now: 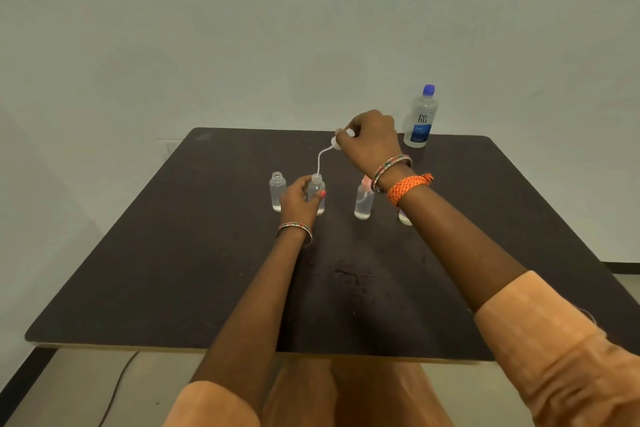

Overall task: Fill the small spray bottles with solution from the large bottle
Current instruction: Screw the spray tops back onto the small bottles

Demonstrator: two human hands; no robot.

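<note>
Several small clear spray bottles stand in a row on the dark table (173,270). My left hand (300,197) grips the second bottle (318,184), which has no cap. Above it my right hand (370,140) pinches a white spray head (335,141); its thin dip tube (320,161) curves down into that bottle's neck. The leftmost bottle (277,191) stands open-necked. A third bottle (363,202) carries a spray head, and a fourth (405,218) is mostly hidden behind my right wrist. The large capped solution bottle (420,118) stands upright at the table's far right edge.
A pale wall rises behind the table. A dark cable (117,388) lies on the floor at the lower left. My lap shows below the table's near edge.
</note>
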